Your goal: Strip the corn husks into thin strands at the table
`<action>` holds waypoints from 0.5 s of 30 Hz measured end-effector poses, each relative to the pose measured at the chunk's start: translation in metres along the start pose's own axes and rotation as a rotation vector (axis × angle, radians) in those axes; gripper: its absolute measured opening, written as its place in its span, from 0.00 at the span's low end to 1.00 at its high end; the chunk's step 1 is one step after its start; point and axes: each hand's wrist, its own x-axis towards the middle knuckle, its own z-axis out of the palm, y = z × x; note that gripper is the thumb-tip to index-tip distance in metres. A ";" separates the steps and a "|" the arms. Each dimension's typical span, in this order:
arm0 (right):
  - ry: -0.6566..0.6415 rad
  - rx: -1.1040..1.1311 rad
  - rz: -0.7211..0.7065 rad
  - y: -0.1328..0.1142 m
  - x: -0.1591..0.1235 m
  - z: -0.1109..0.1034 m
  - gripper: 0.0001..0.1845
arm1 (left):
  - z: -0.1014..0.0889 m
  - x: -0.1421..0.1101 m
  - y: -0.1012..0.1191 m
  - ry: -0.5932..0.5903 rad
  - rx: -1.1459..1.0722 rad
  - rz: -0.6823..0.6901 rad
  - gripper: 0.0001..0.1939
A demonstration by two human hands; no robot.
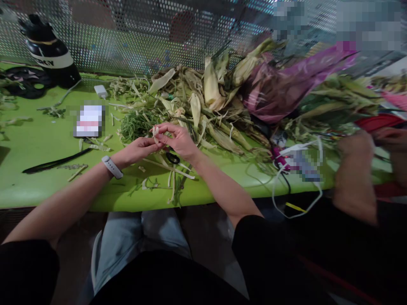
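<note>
In front of me, a pale strip of corn husk (155, 133) is pinched between my two hands. My left hand (143, 148) has thumb and fingertips closed at its lower end. Curled round its upper part are the fingers of my right hand (178, 139); the exact grip is partly hidden. Just behind the hands lies a tangled bunch of thin green strands (137, 125). Below my right hand, a black ring (172, 158) rests among pale stalk strips (174, 180). A heap of corn husks (218, 131) spreads behind and to the right.
On the green tabletop (41, 186), a phone (89, 121), a charger (101, 91) and a black bottle (52, 57) stand or lie left. A purple bag (270, 95) tops the heap. Right, white cable (275, 197) loops over the front edge near a co-worker's hand (356, 142).
</note>
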 end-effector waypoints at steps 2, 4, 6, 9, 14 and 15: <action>-0.012 0.021 -0.008 0.001 -0.001 0.000 0.15 | 0.000 0.000 -0.002 -0.041 0.042 0.022 0.15; -0.014 0.006 -0.007 0.002 -0.002 0.002 0.15 | 0.000 0.000 -0.003 -0.088 0.086 0.037 0.17; 0.017 -0.019 -0.004 0.002 -0.003 0.005 0.15 | 0.000 0.000 -0.003 -0.118 0.107 0.027 0.19; 0.074 -0.022 -0.042 0.002 -0.004 0.009 0.16 | 0.002 -0.002 -0.001 -0.133 0.108 -0.015 0.21; 0.089 -0.148 -0.024 -0.008 -0.002 -0.002 0.22 | 0.004 -0.002 -0.006 -0.053 0.043 -0.006 0.16; 0.095 -0.180 0.010 -0.011 -0.002 -0.006 0.23 | 0.004 -0.001 -0.007 -0.016 0.017 -0.004 0.16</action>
